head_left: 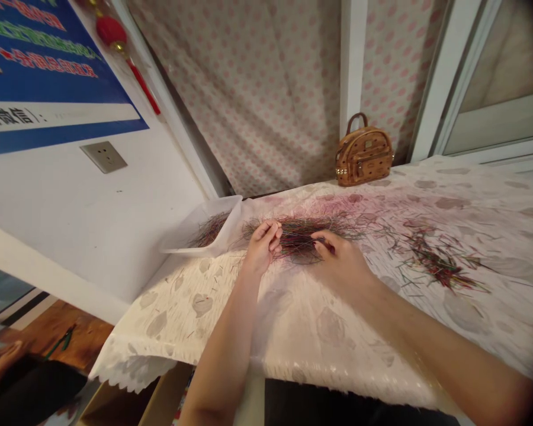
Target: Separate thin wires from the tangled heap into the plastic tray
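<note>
A loose heap of thin dark wires (299, 228), reddish and greenish in places, lies across the middle of the table under both hands. At the heap's left end is my left hand (263, 242), its fingers pinched together on what looks like a thin wire. My right hand (335, 248) is over the heap's right part, thumb and forefinger curled toward each other; whatever they hold is too small to make out. To the left, a translucent plastic tray (224, 236) contains more thin wires (211, 229). Short cut pieces of wire (439, 257) are scattered in a pile on the right.
A patterned tablecloth (328, 325) covers the table. A small brown backpack (365, 155) stands at the back, before a dotted curtain (266, 89). The white wall with a socket (103, 157) borders the left side. Another person's arm (0, 367) shows at lower left, near green-handled pliers (62, 342).
</note>
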Demonstrator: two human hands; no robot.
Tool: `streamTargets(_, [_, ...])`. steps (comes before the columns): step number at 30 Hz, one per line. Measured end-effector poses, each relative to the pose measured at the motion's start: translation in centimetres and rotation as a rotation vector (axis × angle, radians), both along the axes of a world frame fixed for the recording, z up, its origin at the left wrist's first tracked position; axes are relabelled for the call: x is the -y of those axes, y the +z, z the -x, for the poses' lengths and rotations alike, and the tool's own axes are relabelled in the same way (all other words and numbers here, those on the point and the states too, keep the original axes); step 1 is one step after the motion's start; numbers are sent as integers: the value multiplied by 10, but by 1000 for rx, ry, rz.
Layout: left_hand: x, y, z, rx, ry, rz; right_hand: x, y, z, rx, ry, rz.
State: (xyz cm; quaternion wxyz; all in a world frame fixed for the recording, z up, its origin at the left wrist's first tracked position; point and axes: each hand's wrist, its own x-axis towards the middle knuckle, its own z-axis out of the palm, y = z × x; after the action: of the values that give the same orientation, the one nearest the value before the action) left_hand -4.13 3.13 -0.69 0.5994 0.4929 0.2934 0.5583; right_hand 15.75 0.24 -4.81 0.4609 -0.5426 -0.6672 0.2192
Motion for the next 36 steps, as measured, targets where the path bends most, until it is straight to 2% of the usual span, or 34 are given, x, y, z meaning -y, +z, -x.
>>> streamTargets(4, [7,6,-2,-2,-112,22,1,4,2,-151,79,-21])
streamTargets(9, [13,8,-7,-82,-196,7,-7,7,14,-492,337,14])
streamTargets(13, [15,6,-10,-142,-226,-6,-8,20,21,-457,415,2])
streamTargets(17, [16,5,-13,-163,-218,-35,-4,36,19,-292,378,-29])
streamTargets(20, [17,5,-15,-193,-189,-63,-1,41,17,-220,339,-57])
streamTargets(26, [18,4,-17,-296,-89,-81,0,36,16,-211,306,-65])
streamTargets(32, [17,4,-19,-346,7,-106,-8,30,10,-348,423,-3])
streamTargets(36, [19,4,-23,-374,78,-92,-5,24,8,-325,311,-30])
